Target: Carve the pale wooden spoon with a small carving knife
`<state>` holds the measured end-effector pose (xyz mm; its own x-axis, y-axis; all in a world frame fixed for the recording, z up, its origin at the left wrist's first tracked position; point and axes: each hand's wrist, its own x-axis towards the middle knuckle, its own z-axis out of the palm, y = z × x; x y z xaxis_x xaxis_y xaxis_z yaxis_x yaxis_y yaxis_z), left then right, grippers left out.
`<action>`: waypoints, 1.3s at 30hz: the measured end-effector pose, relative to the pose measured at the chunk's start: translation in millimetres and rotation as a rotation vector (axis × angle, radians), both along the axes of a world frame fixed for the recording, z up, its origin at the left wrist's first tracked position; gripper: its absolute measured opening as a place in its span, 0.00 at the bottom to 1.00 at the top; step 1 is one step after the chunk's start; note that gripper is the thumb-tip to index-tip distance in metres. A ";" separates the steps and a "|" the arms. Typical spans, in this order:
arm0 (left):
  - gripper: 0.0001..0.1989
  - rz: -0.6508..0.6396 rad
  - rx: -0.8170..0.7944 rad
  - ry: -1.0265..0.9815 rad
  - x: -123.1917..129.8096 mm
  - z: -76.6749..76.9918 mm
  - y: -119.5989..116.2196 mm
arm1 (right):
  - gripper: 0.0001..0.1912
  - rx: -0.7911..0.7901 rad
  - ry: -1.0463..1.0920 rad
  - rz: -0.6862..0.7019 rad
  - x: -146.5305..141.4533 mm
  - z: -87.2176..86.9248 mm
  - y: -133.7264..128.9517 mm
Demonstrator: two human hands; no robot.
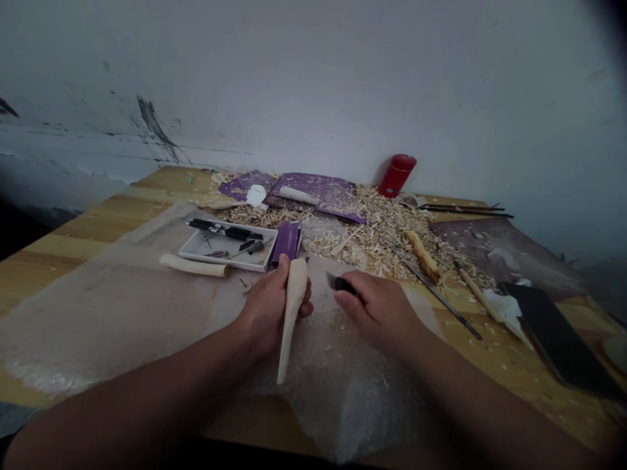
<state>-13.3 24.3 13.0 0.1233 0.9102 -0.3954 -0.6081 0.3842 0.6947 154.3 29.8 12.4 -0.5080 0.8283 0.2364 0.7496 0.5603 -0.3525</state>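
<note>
My left hand (pixel 267 303) is wrapped round a pale carved wooden spoon blank (pixel 295 287), its wide rounded end up and its narrow handle pointing down toward me. To its right, my right hand (pixel 377 303) grips a carving knife (pixel 341 283) by a black handle. The short blade points left at the wood, with a gap between the two. Beneath both hands lies a sheet of clear bubble wrap (pixel 362 391). Just beyond my left hand is a purple packet or box (pixel 287 241).
Left of centre, a white tray (pixel 196 253) holds black-handled knives and small tools, with a pale wooden stick (pixel 193 265) before it. Wood shavings (pixel 382 225) are heaped at the back near a red canister (pixel 397 175). A metal file (pixel 441 297) and a black slab (pixel 558 336) lie right.
</note>
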 end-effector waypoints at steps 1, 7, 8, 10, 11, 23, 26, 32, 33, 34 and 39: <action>0.16 0.004 0.008 0.008 -0.1 -1.0 0.7 | 0.17 -0.035 0.016 0.051 -4.1 0.0 -3.2; 0.10 -0.029 0.117 -0.028 1.1 -3.3 1.9 | 0.17 -0.161 0.131 0.209 -12.0 3.2 -12.1; 0.09 -0.036 0.134 -0.018 1.2 -2.9 2.2 | 0.17 -0.163 0.147 0.211 -11.3 3.9 -12.6; 0.08 -0.053 0.176 0.001 1.0 -2.4 2.6 | 0.17 -0.163 0.162 0.194 -10.0 4.5 -13.3; 0.08 -0.064 0.203 -0.001 0.5 -2.4 2.7 | 0.16 -0.164 0.160 0.173 -9.5 4.2 -13.5; 0.08 -0.343 0.373 0.041 -0.3 -10.5 0.1 | 0.14 -0.113 0.100 0.002 -9.3 -3.6 -11.6; 0.07 -0.350 0.331 0.072 0.7 -10.2 0.3 | 0.15 -0.105 0.107 0.039 -9.1 -2.9 -11.6; 0.10 -0.280 0.166 0.126 -0.9 -10.7 1.3 | 0.16 -0.070 0.097 0.089 -4.8 4.0 -9.4; 0.09 -0.285 0.152 0.139 -1.0 -11.1 1.3 | 0.17 -0.064 0.093 0.079 -3.8 4.9 -8.6; 0.07 -0.295 0.145 0.154 -0.9 -11.3 1.2 | 0.17 -0.057 0.089 0.068 -2.9 5.5 -7.5; 0.07 -0.363 0.119 0.199 0.4 -11.5 0.0 | 0.18 -0.012 0.060 0.029 -0.8 3.3 -2.3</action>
<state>-12.9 24.3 1.4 0.3762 0.8624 -0.3386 -0.2980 0.4587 0.8371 153.6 27.6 15.8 -0.5167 0.8165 0.2578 0.7104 0.5769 -0.4032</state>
